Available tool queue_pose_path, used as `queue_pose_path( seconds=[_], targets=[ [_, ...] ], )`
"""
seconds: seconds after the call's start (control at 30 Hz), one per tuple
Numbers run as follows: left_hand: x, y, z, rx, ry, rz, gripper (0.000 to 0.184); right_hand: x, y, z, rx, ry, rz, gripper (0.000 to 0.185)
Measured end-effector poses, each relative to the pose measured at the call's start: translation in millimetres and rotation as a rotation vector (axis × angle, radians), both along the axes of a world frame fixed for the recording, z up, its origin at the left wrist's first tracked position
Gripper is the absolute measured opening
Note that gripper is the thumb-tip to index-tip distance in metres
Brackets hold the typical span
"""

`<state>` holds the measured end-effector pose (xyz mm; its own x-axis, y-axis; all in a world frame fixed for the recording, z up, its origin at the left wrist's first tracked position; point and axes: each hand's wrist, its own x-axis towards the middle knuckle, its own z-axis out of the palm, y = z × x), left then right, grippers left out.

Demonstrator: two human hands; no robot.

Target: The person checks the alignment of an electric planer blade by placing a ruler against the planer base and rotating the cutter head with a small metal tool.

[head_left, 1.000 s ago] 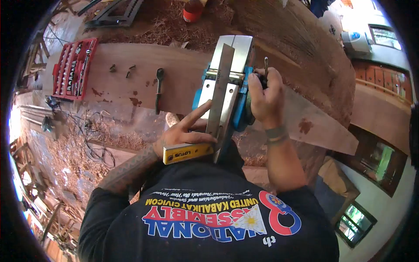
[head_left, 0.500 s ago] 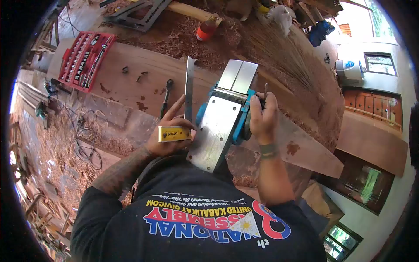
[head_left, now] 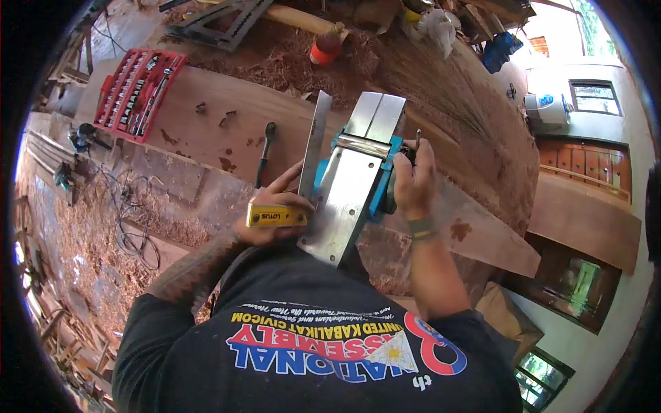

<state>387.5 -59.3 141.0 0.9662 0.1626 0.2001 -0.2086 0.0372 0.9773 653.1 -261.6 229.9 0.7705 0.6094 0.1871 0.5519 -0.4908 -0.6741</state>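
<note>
An electric hand planer (head_left: 335, 206) with a teal body rests upside down in my lap, its metal sole and cutter slot facing up. My left hand (head_left: 270, 219) is closed around the yellow handle of a try square (head_left: 277, 215). The square's steel blade (head_left: 316, 138) stands up beside the planer's left edge. At the planer's right side, my right hand (head_left: 415, 180) is closed on a thin, dark rod-like tool (head_left: 418, 138), whose tip pokes up above the fingers. The hand hides the rest of that tool. A ratchet wrench (head_left: 266, 153) lies on the board near my left hand.
A red socket set case (head_left: 141, 95) lies open on the wooden board (head_left: 206, 89), near small dark metal parts (head_left: 227, 118). Behind are a red-orange container (head_left: 325, 51) and a metal square frame (head_left: 222, 26). Cables (head_left: 134, 230) and wood shavings cover the ground at left.
The try square's blade has tilted and shifted right, closer to the planer's sole. My right hand has hardly moved.
</note>
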Motion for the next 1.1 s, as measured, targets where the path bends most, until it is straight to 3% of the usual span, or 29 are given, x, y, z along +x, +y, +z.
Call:
queue_pose_path(
  seconds=[0.23, 0.43, 0.63, 0.83, 0.97, 1.1],
  targets=[
    [2, -2, 0, 0.187, -0.05, -0.031, 0.046, 6, -2, 2, 0.009, 0.083, 0.04, 0.034],
    [7, -2, 6, 0.102, -0.033, -0.102, 0.042, 4, 1, 2, 0.031, 0.063, 0.035, 0.033],
    [3, 1, 0, 0.16, 0.115, -0.137, 0.046, 5, 0, 4, 0.021, 0.121, 0.027, 0.034],
    [7, 4, 6, 0.313, 0.035, -0.116, 0.039, 8, -2, -3, 0.022, 0.101, 0.04, 0.039],
    [4, 2, 2, 0.17, 0.135, -0.15, 0.046, 9, -5, -7, 0.035, 0.073, 0.05, 0.043],
    [5, 4, 1, 0.203, 0.137, -0.147, 0.048, 11, -6, -9, 0.026, 0.05, 0.061, 0.043]
  ],
)
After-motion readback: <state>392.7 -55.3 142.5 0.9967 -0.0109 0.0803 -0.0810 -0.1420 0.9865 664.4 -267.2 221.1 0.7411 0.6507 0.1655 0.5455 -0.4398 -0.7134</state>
